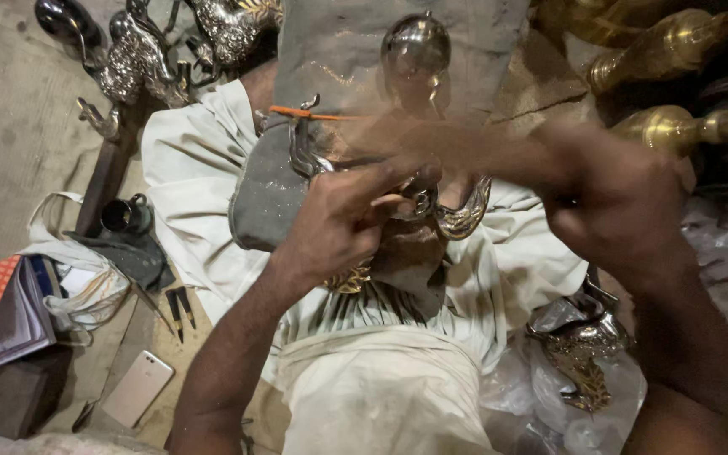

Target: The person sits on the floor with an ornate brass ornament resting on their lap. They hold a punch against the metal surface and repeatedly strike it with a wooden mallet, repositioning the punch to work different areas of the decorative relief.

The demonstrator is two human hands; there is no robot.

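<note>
The person's left hand (339, 223) is nearest the camera, its fingers clamped on a shiny curved metal ornament (431, 198) held over the lap. The right hand (612, 206) is raised just beside the ornament, closed in a fist, though blur hides what it grips. A grey cloth (275, 190) drapes under the ornament. On the floor to the left lie a pale phone (136, 388) and two small dark tools (180, 310).

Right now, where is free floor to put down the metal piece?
Bare floor lies at far left, above the white bag. A smaller patch borders the phone. The lap, the silver figures and the wrapped piece are crowded.
</note>
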